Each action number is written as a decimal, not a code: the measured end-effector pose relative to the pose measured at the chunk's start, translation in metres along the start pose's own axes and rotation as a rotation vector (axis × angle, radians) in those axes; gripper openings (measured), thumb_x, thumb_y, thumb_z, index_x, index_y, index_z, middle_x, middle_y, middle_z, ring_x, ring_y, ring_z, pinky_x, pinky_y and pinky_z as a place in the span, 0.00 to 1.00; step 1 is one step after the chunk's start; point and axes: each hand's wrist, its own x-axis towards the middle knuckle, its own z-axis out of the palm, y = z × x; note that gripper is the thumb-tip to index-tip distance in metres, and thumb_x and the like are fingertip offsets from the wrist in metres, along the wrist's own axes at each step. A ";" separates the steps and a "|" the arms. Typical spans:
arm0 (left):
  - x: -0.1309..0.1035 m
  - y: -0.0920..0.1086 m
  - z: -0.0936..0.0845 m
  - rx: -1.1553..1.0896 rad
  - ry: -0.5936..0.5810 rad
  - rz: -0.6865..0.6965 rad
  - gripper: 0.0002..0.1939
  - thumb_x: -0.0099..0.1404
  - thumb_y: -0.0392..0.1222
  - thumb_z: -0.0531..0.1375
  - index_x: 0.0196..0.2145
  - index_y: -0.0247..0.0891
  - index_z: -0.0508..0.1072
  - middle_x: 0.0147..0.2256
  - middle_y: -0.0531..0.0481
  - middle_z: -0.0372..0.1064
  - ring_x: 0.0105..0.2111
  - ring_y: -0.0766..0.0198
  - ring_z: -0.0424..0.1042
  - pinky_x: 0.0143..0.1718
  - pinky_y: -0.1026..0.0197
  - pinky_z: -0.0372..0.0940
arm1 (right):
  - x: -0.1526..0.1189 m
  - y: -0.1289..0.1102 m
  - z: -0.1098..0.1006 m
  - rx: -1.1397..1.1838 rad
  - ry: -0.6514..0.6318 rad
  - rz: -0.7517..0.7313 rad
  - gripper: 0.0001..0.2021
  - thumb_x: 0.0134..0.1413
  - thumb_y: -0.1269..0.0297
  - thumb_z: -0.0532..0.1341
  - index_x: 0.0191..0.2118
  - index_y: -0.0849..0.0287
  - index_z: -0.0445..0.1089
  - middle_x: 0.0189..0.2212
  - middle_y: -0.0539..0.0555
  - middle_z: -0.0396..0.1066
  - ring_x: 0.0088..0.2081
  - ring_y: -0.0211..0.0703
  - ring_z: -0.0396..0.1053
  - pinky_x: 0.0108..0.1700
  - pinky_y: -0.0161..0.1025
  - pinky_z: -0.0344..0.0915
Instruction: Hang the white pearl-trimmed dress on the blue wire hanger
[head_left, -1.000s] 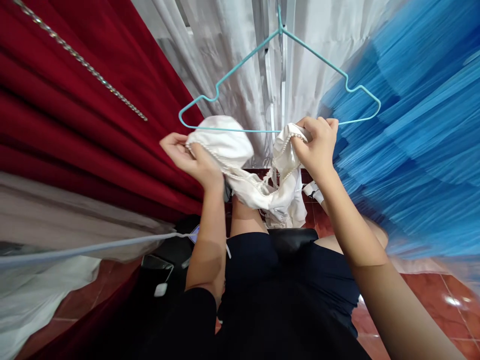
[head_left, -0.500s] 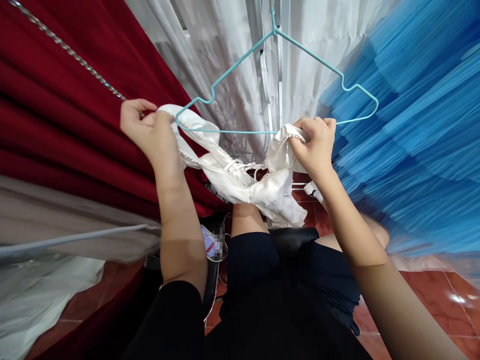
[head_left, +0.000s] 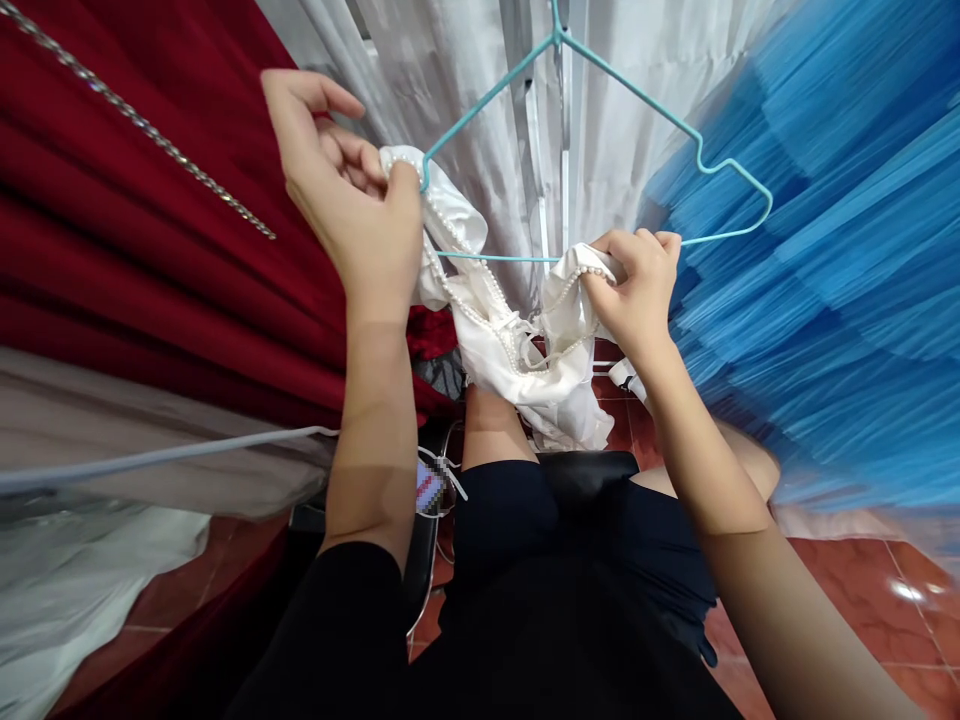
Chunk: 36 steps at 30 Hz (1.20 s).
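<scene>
A white satin garment (head_left: 517, 350), edged with a string of pearl beads, is held up between both hands against a turquoise wire hanger (head_left: 600, 120). The left hand (head_left: 352, 200) is closed around one end of the garment and presses it at the hanger's left shoulder notch, where the fabric appears hooked over the wire. The right hand (head_left: 637, 290) is clenched on the garment's other end, pinching its beaded edge just below the hanger's bottom bar, close to the right shoulder. Between the hands the middle of the garment sags in a loose fold, with thin ties dangling from it. Left of the left hand, a red velvet dress (head_left: 135, 250) with a rhinestone strap (head_left: 142, 125) is hung; right of the right hand, pleated blue tulle (head_left: 840, 260) is crowded in close; white drapes (head_left: 450, 80) lie behind the hanger. From here the slippery satin could probably slide off the thin wire if either grip is loosened before both ends are seated, since the sagging middle pulls downward. The bead string or ties could also be snagged on the notch, and the light hanger could be tipped by uneven pulling.
</scene>
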 end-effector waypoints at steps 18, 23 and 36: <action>-0.039 -0.013 0.003 0.036 -0.041 0.142 0.18 0.56 0.15 0.59 0.38 0.34 0.71 0.36 0.51 0.68 0.39 0.62 0.69 0.45 0.60 0.66 | -0.002 0.007 0.003 -0.016 0.007 -0.017 0.08 0.58 0.61 0.53 0.33 0.57 0.65 0.28 0.53 0.66 0.39 0.49 0.66 0.56 0.61 0.56; -0.036 -0.012 0.001 -0.019 -0.011 0.094 0.18 0.55 0.15 0.59 0.37 0.34 0.71 0.34 0.54 0.70 0.36 0.67 0.73 0.42 0.63 0.71 | -0.002 0.007 0.003 -0.024 0.010 -0.012 0.07 0.59 0.62 0.53 0.33 0.57 0.65 0.29 0.53 0.66 0.40 0.50 0.66 0.56 0.62 0.56; -0.039 0.019 -0.003 -0.250 0.058 0.049 0.09 0.65 0.24 0.52 0.35 0.33 0.69 0.31 0.53 0.66 0.32 0.65 0.76 0.26 0.66 0.68 | -0.002 0.010 0.006 -0.024 0.024 -0.008 0.06 0.58 0.63 0.54 0.32 0.57 0.65 0.28 0.53 0.65 0.39 0.50 0.66 0.56 0.63 0.57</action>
